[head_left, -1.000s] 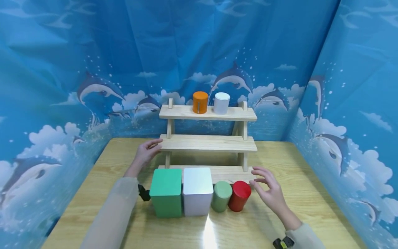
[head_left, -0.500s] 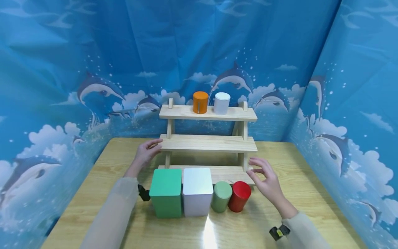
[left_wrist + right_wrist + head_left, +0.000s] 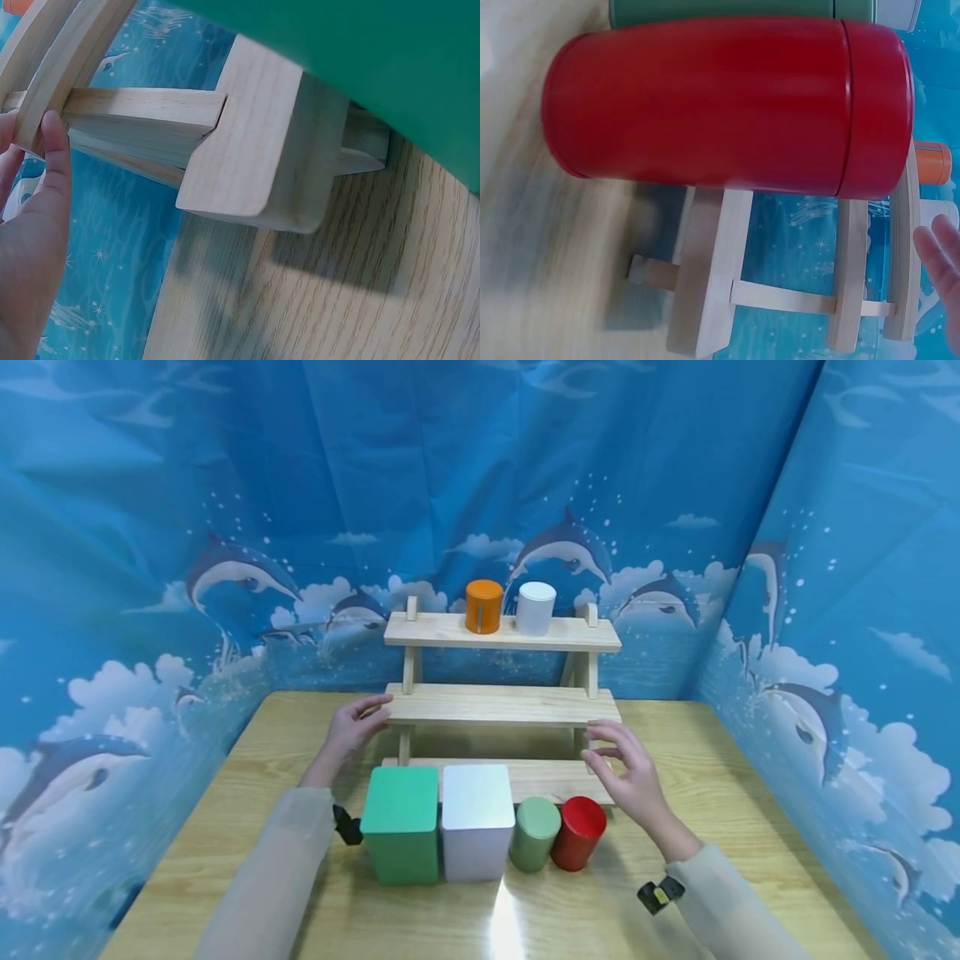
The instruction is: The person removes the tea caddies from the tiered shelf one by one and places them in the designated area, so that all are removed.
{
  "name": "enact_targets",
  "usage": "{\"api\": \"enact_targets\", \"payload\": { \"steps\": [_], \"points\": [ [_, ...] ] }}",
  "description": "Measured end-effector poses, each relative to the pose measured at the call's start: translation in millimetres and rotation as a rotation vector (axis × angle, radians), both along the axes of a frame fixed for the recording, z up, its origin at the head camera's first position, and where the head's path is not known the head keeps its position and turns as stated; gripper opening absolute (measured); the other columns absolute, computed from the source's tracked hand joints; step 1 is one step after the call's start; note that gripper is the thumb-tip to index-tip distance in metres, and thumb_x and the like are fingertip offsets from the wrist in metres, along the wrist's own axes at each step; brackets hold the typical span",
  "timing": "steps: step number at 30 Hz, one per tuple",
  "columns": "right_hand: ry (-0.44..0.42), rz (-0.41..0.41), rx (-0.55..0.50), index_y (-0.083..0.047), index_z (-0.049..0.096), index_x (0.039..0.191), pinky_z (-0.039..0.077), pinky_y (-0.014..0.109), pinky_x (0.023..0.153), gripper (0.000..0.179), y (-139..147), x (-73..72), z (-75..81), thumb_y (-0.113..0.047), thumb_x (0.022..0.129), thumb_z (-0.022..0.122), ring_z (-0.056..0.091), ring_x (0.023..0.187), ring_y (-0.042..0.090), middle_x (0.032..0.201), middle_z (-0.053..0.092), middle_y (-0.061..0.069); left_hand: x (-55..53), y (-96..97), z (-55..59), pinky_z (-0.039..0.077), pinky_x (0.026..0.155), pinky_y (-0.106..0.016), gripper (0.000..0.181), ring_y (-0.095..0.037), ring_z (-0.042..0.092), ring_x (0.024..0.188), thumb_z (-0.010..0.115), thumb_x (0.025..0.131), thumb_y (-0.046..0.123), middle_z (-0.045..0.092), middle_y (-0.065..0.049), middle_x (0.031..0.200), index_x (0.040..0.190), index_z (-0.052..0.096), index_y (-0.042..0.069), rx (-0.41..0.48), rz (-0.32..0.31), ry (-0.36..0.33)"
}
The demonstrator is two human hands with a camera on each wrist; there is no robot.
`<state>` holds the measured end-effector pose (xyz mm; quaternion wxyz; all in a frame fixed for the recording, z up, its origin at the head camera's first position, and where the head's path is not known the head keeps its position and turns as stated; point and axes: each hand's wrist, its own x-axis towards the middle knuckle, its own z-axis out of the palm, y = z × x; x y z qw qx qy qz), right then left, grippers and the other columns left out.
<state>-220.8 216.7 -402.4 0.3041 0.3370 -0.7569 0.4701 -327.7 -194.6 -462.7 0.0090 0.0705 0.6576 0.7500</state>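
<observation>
A three-tier wooden display stand point(image 3: 502, 703) stands on the table. My left hand point(image 3: 347, 735) is at the left end of its middle shelf; in the left wrist view, thumb and fingers pinch the shelf's end point(image 3: 75, 52). My right hand point(image 3: 626, 772) is by the right side of the stand, just below the middle shelf's right end, with fingers loosely bent and holding nothing. Before the stand, from left to right, are a green square box point(image 3: 402, 852), a white square box point(image 3: 477, 852), a light green canister point(image 3: 532, 839) and a red canister point(image 3: 578, 839).
On the top shelf sit a small orange canister point(image 3: 483, 607) and a small white canister point(image 3: 535, 610). A blue dolphin-print curtain point(image 3: 480, 460) surrounds the back and sides of the wood-grain table point(image 3: 420, 918). The red canister fills much of the right wrist view.
My right hand has moved up and to the left, from beside the bottom shelf towards the middle shelf's right end. The left hand, the stand, boxes and canisters have stayed put.
</observation>
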Motion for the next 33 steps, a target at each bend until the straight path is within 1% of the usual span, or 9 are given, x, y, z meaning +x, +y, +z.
{"api": "enact_targets", "payload": {
  "steps": [5,10,14,20,21,24,28,31,33],
  "points": [
    [0.008,-0.004,-0.016,0.016,0.057,0.104,0.053,0.020,0.077,0.036,-2.3,-9.2,2.7,0.026,0.070,0.063,0.056,0.091,0.036,0.108,0.054,0.032,-0.7,0.1,-0.6,0.051,0.087,-0.029,0.050,-0.010,0.058,0.099,0.062,0.090,0.016,0.040,-0.017,0.139,0.132,0.046,-0.006,0.021,-0.007,0.002],
    [-0.035,-0.043,-0.012,0.015,0.056,0.108,0.052,0.019,0.079,0.034,-4.1,-16.2,6.0,0.021,0.075,0.063,0.057,0.089,0.039,0.110,0.054,0.030,0.7,0.4,-0.4,0.051,0.086,-0.028,0.050,-0.009,0.058,0.099,0.062,0.090,0.015,0.041,-0.015,0.139,0.132,0.046,-0.006,0.033,-0.005,-0.004],
    [-0.057,-0.074,-0.003,0.011,0.057,0.111,0.052,0.020,0.079,0.035,-5.8,-21.5,9.1,0.017,0.077,0.064,0.057,0.092,0.039,0.112,0.054,0.027,1.8,0.4,-0.2,0.052,0.084,-0.028,0.049,-0.010,0.059,0.098,0.063,0.090,0.014,0.042,-0.015,0.137,0.131,0.046,-0.006,0.034,-0.002,0.005],
    [-0.048,-0.070,-0.004,0.011,0.056,0.113,0.052,0.021,0.080,0.035,-10.5,-31.0,18.0,0.015,0.079,0.063,0.055,0.096,0.040,0.113,0.053,0.027,1.6,-0.3,-0.5,0.052,0.083,-0.028,0.048,-0.010,0.058,0.098,0.062,0.090,0.015,0.043,-0.015,0.136,0.130,0.047,-0.006,0.025,0.003,0.016],
    [-0.045,-0.074,0.000,0.011,0.055,0.113,0.053,0.024,0.080,0.036,-11.3,-32.3,19.8,0.015,0.079,0.063,0.054,0.099,0.040,0.114,0.053,0.027,1.5,-0.2,-0.4,0.052,0.084,-0.028,0.048,-0.010,0.058,0.098,0.062,0.090,0.015,0.043,-0.015,0.136,0.130,0.047,-0.006,0.026,0.002,0.014],
    [-0.032,-0.099,0.020,0.011,0.055,0.114,0.050,0.021,0.085,0.037,-13.8,-36.7,23.7,0.015,0.078,0.065,0.051,0.106,0.038,0.118,0.052,0.026,1.6,0.9,-0.2,0.051,0.087,-0.032,0.047,-0.010,0.058,0.099,0.061,0.090,0.014,0.043,-0.015,0.137,0.131,0.047,-0.006,0.026,0.001,0.013],
    [0.002,-0.131,0.069,0.007,0.056,0.117,0.043,0.017,0.092,0.043,-10.7,-54.5,16.2,0.012,0.076,0.069,0.047,0.114,0.036,0.123,0.051,0.023,0.6,1.5,-1.2,0.048,0.092,-0.039,0.046,-0.010,0.058,0.099,0.061,0.091,0.013,0.044,-0.015,0.136,0.130,0.048,-0.006,0.018,0.004,0.017],
    [0.002,-0.146,0.083,0.003,0.056,0.121,0.042,0.021,0.094,0.047,-7.6,-68.5,10.6,0.008,0.077,0.070,0.045,0.118,0.032,0.127,0.050,0.020,-0.4,0.9,-2.5,0.046,0.094,-0.043,0.046,-0.010,0.058,0.100,0.061,0.091,0.014,0.045,-0.014,0.135,0.130,0.048,-0.006,0.016,0.007,0.018],
    [-0.009,-0.156,0.084,-0.001,0.055,0.124,0.043,0.023,0.094,0.048,-7.9,-73.1,12.2,0.004,0.079,0.070,0.045,0.120,0.028,0.130,0.050,0.016,-0.4,0.5,-3.0,0.045,0.095,-0.044,0.046,-0.010,0.058,0.100,0.061,0.091,0.014,0.044,-0.014,0.135,0.130,0.048,-0.006,0.018,0.008,0.017]
  ]
}}
